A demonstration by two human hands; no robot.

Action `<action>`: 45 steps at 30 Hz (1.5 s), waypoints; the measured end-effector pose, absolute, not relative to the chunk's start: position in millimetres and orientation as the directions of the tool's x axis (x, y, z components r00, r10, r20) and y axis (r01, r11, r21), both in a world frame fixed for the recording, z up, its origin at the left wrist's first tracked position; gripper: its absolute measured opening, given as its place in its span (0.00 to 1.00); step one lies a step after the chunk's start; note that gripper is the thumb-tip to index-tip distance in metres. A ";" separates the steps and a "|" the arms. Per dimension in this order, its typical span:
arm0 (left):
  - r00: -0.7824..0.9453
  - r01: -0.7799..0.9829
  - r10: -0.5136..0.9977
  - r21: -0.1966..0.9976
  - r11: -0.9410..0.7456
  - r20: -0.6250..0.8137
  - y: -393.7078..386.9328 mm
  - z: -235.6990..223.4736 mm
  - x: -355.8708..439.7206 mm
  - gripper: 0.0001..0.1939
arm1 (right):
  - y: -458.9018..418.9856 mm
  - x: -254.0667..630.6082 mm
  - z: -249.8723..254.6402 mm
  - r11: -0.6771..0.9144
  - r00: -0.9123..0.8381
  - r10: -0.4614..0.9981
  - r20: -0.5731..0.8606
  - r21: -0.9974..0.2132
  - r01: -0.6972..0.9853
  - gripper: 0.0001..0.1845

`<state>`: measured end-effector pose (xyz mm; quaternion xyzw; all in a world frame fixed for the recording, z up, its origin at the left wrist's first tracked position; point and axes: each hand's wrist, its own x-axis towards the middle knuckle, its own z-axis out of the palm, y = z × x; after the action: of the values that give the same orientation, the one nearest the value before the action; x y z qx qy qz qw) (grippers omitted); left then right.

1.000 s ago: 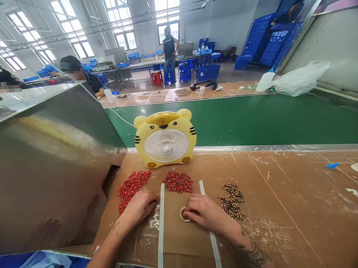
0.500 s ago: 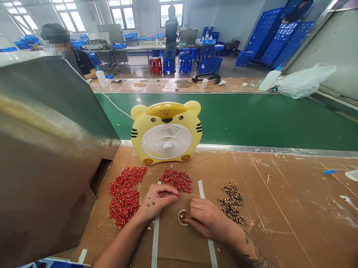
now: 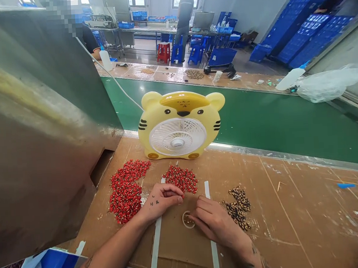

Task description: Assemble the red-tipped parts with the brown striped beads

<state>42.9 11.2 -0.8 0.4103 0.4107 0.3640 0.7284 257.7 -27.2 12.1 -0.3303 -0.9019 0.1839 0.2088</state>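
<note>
My left hand point(image 3: 163, 201) is closed in a pinch, with a small red piece point(image 3: 183, 195) at the fingertips. My right hand point(image 3: 213, 218) has its fingers drawn together over the right rim of a small round dish point(image 3: 184, 225); what they hold, if anything, is too small to make out. Beyond my left hand lies a pile of small red pieces with shiny metal bits point(image 3: 179, 178), and a larger red pile point(image 3: 125, 200) spreads to its left. Right of my right hand is a heap of small black-and-gold pieces point(image 3: 238, 207).
A yellow animal-faced fan point(image 3: 179, 138) stands behind the piles. A large metal housing point(image 3: 47, 137) walls off the left side. Pale tape strips point(image 3: 156, 247) run along the cardboard-covered table point(image 3: 292, 232). Across the green panel point(image 3: 271, 121), a co-worker's arm point(image 3: 95, 52) rests beside a bottle point(image 3: 106, 60).
The view has tilted down and shifted, so everything sits differently in the picture. Both hands keep nearly the same pose, the left pinching the red piece, the right at the dish.
</note>
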 end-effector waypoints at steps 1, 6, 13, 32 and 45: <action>0.390 -0.186 0.869 0.898 0.399 -0.305 10.9 -1.5 43.0 0.08 | -27.2 258.2 12.8 0.712 -0.696 0.672 0.252 -0.480 0.514 0.14; 0.380 -0.197 0.864 0.884 0.424 -0.330 10.7 -4.4 43.2 0.09 | -25.9 268.3 19.7 0.616 -0.605 0.745 0.281 -0.638 0.462 0.10; 0.424 -0.223 0.839 0.858 0.462 -0.342 9.0 2.1 45.2 0.10 | -27.6 268.1 15.5 0.434 -0.164 0.900 0.403 -0.811 0.392 0.09; 0.438 -0.195 0.820 0.852 0.486 -0.368 7.8 4.3 45.3 0.08 | -25.1 263.0 7.6 0.383 -0.136 0.922 0.364 -0.794 0.473 0.14; 0.408 -0.201 0.849 0.874 0.442 -0.335 11.1 -2.4 44.5 0.09 | -21.7 291.2 19.0 0.343 -0.330 0.931 0.159 -0.691 0.636 0.14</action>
<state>44.5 11.1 -2.4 0.3919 0.4133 0.3542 0.7417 291.2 -21.7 19.0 -0.5079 -0.7711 0.2654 0.2777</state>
